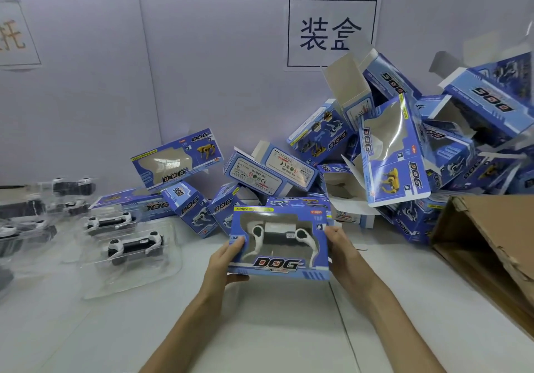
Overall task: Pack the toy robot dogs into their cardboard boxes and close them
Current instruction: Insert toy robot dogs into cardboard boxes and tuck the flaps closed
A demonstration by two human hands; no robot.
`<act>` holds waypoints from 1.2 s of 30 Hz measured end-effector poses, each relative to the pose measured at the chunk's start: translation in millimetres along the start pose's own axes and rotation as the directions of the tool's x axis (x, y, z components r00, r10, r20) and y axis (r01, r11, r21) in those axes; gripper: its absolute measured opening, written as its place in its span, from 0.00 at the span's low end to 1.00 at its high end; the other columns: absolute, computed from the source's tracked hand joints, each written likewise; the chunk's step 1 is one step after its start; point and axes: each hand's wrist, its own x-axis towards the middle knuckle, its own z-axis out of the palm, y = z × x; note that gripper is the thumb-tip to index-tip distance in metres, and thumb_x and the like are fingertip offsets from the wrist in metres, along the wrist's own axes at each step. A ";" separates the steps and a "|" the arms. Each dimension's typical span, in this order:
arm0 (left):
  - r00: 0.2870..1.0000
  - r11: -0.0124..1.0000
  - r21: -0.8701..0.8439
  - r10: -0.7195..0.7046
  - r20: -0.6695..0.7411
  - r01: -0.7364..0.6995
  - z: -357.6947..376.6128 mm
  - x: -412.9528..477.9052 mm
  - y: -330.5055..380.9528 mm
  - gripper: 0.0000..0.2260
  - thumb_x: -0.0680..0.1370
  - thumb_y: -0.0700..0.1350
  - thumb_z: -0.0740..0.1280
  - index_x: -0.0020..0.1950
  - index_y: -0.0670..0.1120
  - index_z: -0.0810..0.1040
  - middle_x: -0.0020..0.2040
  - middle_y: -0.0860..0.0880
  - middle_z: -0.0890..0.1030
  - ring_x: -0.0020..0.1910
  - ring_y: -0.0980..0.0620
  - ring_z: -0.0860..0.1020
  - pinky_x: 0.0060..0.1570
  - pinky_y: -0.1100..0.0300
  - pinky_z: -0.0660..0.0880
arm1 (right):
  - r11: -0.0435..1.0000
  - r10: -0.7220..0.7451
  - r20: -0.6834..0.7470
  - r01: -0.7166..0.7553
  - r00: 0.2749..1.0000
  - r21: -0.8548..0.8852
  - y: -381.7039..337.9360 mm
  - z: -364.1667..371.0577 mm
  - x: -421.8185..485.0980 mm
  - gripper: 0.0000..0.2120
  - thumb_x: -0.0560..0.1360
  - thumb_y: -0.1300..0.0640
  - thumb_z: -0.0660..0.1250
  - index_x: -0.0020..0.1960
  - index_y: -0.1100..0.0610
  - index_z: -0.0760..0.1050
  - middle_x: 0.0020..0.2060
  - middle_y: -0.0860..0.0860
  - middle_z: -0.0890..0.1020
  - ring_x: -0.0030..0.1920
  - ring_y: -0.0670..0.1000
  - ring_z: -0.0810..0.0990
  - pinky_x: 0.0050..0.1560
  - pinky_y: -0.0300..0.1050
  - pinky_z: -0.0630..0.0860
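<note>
Both hands, left [224,260] and right [341,247], pinch the light, crushable blue windowed cardboard box [278,245] by its stiffer ends, sparing the window.

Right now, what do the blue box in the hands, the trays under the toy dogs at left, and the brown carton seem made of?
The blue box looks like printed paperboard with a slight sheen; its window seems clear film. The trays seem thin clear plastic: see-through, with glare. The brown carton looks like matte corrugated cardboard, ragged at its edge.
</note>
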 end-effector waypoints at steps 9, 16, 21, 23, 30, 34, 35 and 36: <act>0.986 0.954 -0.272 0.094 -0.136 -0.129 -7.6 -0.1 9.2 0.20 0.83 0.57 0.53 0.54 0.54 0.85 0.52 0.48 0.85 0.47 0.46 0.83 0.45 0.46 0.77 | 1.000 0.011 -0.192 -0.009 0.981 0.013 -26.9 4.1 -20.2 0.26 0.67 0.40 0.75 0.56 0.58 0.81 0.48 0.57 0.86 0.42 0.53 0.85 0.40 0.46 0.81; 0.986 0.976 -0.141 0.158 -0.062 -0.165 -3.7 -2.6 7.5 0.20 0.84 0.50 0.52 0.61 0.42 0.79 0.60 0.46 0.82 0.46 0.39 0.82 0.45 0.47 0.74 | 0.779 -0.217 -0.808 0.596 0.548 0.194 -63.4 -24.4 -54.3 0.10 0.75 0.47 0.72 0.46 0.53 0.77 0.39 0.47 0.84 0.47 0.50 0.81 0.50 0.49 0.82; 0.986 0.977 -0.137 0.158 -0.054 -0.164 -1.5 -3.7 7.8 0.19 0.84 0.50 0.52 0.58 0.43 0.80 0.60 0.46 0.82 0.44 0.39 0.82 0.44 0.47 0.74 | 0.770 -0.287 -0.790 0.621 0.542 0.146 -53.1 -58.0 -53.8 0.17 0.84 0.55 0.59 0.71 0.44 0.68 0.70 0.45 0.72 0.72 0.47 0.68 0.69 0.49 0.66; 0.987 0.979 -0.126 0.153 -0.049 -0.158 -1.8 -3.3 6.6 0.19 0.84 0.49 0.52 0.58 0.43 0.80 0.60 0.46 0.81 0.43 0.40 0.82 0.44 0.47 0.74 | 0.883 -0.255 -0.778 0.466 0.575 0.055 -35.8 -62.7 -50.5 0.23 0.82 0.61 0.60 0.76 0.48 0.65 0.71 0.45 0.71 0.71 0.48 0.70 0.66 0.49 0.67; 0.987 0.983 -0.088 0.155 -0.042 -0.158 -3.3 -2.0 4.6 0.18 0.84 0.49 0.52 0.58 0.44 0.80 0.60 0.46 0.81 0.43 0.41 0.83 0.43 0.48 0.75 | 0.933 -0.150 -0.812 0.353 0.563 0.072 -38.0 -62.2 -25.9 0.23 0.76 0.58 0.73 0.67 0.55 0.68 0.64 0.55 0.77 0.62 0.53 0.78 0.54 0.47 0.75; 0.988 0.985 -0.085 0.149 -0.028 -0.151 -0.8 -4.3 6.9 0.18 0.82 0.52 0.56 0.58 0.42 0.80 0.58 0.46 0.82 0.42 0.41 0.82 0.42 0.49 0.74 | 0.970 -0.204 -0.684 0.241 0.700 -0.042 -71.1 -61.1 4.5 0.11 0.79 0.56 0.68 0.60 0.52 0.71 0.57 0.54 0.80 0.47 0.53 0.84 0.43 0.44 0.78; 0.989 0.985 -0.083 0.146 -0.031 -0.148 0.0 -4.9 7.7 0.18 0.82 0.51 0.56 0.58 0.42 0.80 0.58 0.45 0.82 0.42 0.41 0.82 0.42 0.49 0.74 | 0.973 -0.208 -0.664 0.218 0.718 -0.069 -77.9 -60.7 11.4 0.08 0.81 0.56 0.66 0.59 0.53 0.72 0.55 0.55 0.81 0.41 0.52 0.85 0.40 0.44 0.79; 0.989 0.986 -0.082 0.144 -0.035 -0.146 0.7 -5.4 8.5 0.18 0.83 0.50 0.55 0.58 0.42 0.80 0.58 0.45 0.82 0.41 0.41 0.82 0.42 0.49 0.73 | 0.975 -0.214 -0.657 0.201 0.723 -0.096 -84.4 -60.0 17.0 0.07 0.82 0.57 0.64 0.59 0.55 0.72 0.52 0.56 0.81 0.35 0.51 0.85 0.35 0.42 0.80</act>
